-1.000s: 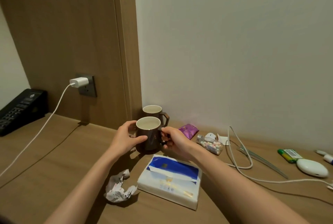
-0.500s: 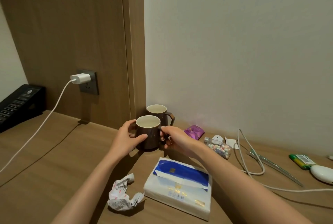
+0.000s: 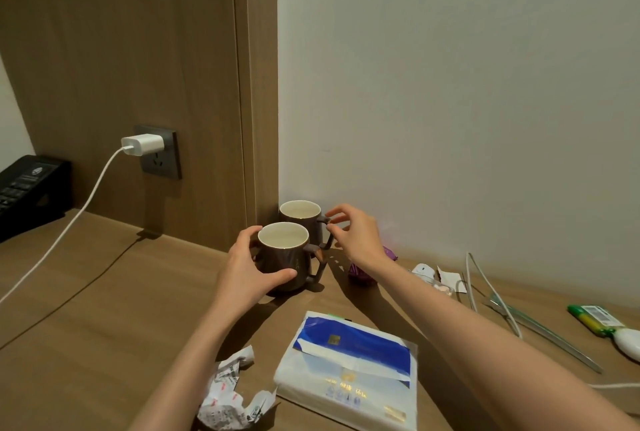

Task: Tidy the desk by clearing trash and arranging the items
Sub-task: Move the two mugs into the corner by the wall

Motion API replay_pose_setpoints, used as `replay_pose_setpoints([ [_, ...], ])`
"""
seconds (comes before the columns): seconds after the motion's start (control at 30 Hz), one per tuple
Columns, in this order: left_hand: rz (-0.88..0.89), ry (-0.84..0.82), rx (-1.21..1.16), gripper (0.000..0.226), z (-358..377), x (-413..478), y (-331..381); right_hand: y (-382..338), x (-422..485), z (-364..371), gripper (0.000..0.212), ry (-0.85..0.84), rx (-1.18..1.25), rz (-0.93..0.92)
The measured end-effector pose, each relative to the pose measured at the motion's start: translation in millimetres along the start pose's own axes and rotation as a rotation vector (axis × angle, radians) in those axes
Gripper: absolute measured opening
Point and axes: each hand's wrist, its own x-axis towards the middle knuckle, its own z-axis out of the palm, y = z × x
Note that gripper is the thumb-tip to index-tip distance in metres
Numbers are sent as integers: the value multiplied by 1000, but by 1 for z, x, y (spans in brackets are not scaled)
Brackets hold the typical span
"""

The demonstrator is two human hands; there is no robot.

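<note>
Two dark brown mugs with pale insides stand upright in the desk's back corner. My left hand (image 3: 246,267) wraps the side of the front mug (image 3: 282,259), which rests on the wooden desk (image 3: 104,326). My right hand (image 3: 356,236) pinches the top of the handle of the rear mug (image 3: 304,222) with thumb and forefinger. A crumpled printed paper (image 3: 228,396) lies near the front edge under my left forearm. Beside it lies a white and blue tissue pack (image 3: 349,368).
A purple packet (image 3: 358,274) sits under my right wrist. To the right lie a white cable (image 3: 491,295), a green tube (image 3: 592,318) and a white oval object (image 3: 628,344). At left, a charger (image 3: 143,144) trails its cord past a black phone (image 3: 27,188).
The front mug has been set down just in front of the rear mug. My right hand has left its handle and moved back to the rear mug's handle. The left hand stays on it.
</note>
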Motion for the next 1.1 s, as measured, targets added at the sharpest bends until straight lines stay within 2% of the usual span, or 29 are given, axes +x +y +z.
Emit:
replay_pose_setpoints([
  [0.13,17,14,22,89,2,0,-2,4,10,1,11,39,-24,8],
  [0.4,13,26,40,89,3,0,-2,7,18,2,15,46,-44,34],
  [0.53,16,24,41,89,3,-2,0,-1,4,-1,17,71,-66,-30],
  [0.67,8,0,14,91,-1,-3,-1,-19,-28,-17,27,-178,59,-51],
  [0.73,4,-6,0,91,-2,-4,-2,-19,-39,-24,27,-265,47,-80],
  [1.1,-12,39,-17,87,-8,-7,-3,-23,-50,-15,30,-226,92,-59],
])
